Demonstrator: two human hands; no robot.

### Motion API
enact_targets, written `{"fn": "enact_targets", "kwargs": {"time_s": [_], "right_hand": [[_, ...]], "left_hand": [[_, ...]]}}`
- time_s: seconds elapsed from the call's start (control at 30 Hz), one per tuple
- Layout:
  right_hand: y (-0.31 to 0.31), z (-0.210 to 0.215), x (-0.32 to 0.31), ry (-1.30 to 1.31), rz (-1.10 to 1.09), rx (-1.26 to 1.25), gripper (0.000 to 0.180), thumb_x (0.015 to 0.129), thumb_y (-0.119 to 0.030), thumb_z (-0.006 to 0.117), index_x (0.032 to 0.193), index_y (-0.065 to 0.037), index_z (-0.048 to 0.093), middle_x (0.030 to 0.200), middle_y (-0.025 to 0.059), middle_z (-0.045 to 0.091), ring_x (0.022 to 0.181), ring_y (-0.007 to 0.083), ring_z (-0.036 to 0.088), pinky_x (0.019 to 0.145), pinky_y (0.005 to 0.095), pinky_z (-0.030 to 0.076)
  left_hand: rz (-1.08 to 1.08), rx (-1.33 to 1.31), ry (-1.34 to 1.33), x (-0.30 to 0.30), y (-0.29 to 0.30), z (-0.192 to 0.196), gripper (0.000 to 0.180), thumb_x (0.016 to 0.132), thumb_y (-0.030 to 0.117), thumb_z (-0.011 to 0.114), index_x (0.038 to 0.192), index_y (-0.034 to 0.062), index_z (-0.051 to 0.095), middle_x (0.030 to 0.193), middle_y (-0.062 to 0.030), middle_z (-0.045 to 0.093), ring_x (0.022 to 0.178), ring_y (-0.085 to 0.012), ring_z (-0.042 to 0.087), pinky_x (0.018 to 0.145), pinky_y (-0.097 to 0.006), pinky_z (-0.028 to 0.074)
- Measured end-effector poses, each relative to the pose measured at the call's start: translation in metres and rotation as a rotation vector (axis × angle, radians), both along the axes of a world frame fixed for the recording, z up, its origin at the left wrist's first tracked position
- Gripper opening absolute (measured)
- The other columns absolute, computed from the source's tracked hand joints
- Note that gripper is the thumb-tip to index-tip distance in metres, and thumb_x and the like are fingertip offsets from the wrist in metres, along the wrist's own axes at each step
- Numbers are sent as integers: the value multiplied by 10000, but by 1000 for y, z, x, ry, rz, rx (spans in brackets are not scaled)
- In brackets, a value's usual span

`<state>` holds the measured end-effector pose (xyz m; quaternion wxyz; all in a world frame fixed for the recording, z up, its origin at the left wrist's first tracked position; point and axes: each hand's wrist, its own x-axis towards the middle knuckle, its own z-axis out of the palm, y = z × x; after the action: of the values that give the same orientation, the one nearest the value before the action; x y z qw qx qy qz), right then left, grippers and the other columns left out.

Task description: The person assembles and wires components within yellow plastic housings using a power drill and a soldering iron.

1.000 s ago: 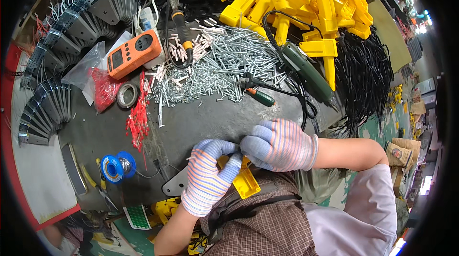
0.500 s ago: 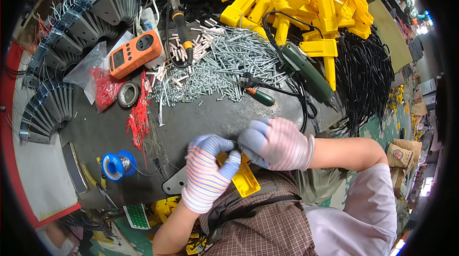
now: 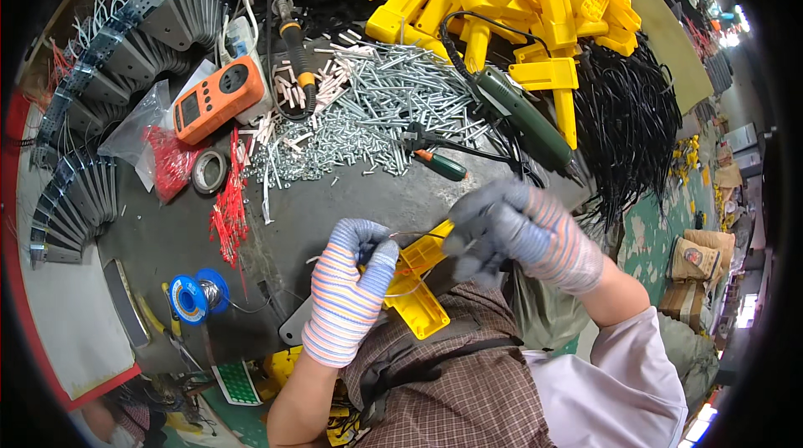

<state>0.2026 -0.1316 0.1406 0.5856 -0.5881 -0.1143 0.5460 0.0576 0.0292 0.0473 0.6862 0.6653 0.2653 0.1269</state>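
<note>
My left hand (image 3: 350, 293), in a striped glove with grey-blue fingertips, is closed in a pinch on a thin dark wire (image 3: 431, 235). The wire runs rightward over an open yellow plastic housing (image 3: 421, 312). This T-shaped half shell lies at my lap beside the left hand, its hollow side up, with thin wires inside. My right hand (image 3: 535, 235), gloved alike, is over the right end of the housing. Motion smears its fingers, and whether they hold anything does not show. A grey metal plate (image 3: 294, 324) lies partly under my left wrist.
Beyond my hands are a heap of screws (image 3: 401, 105), a green-handled screwdriver (image 3: 442, 165), a green power tool (image 3: 527, 122) and piled yellow housings (image 3: 552, 13). Black cables (image 3: 627, 122) hang at right. A solder spool (image 3: 191, 297), red wires (image 3: 227, 222) and an orange meter (image 3: 219, 101) are at left.
My right hand has moved right, away from my left hand, uncovering the wire and more of the yellow housing. The left hand has shifted slightly left. The whole view has shifted a little.
</note>
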Motion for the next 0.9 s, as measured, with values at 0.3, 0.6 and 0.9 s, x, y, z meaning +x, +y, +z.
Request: {"fn": "enact_targets", "kwargs": {"time_s": [0.3, 0.6, 0.9], "right_hand": [[6, -46, -6, -1545, 543, 115, 327, 768, -160, 663, 1081, -93, 596, 923, 91, 582, 797, 295, 628, 651, 378, 543], [12, -50, -8, -1379, 432, 184, 220, 758, -191, 671, 953, -100, 626, 864, 81, 566, 745, 289, 612, 622, 397, 514], [18, -47, -18, -1468, 549, 99, 164, 753, -196, 686, 873, -94, 637, 903, 94, 585, 815, 289, 608, 657, 386, 507]], "left_hand": [[-6, -94, -23, 1, 1, -1, 156, 877, 85, 644, 991, 19, 560, 821, -32, 600, 725, -74, 544, 671, -232, 475], [67, 1054, -19, -21, -28, 4, 269, 884, 321, 612, 1076, 135, 641, 1272, -167, 517, 1208, -410, 459, 1028, -535, 357], [317, 212, -130, -27, -36, -9, 104, 872, 121, 635, 947, 49, 625, 1257, -196, 521, 1237, -314, 470, 1047, -420, 332]]}}
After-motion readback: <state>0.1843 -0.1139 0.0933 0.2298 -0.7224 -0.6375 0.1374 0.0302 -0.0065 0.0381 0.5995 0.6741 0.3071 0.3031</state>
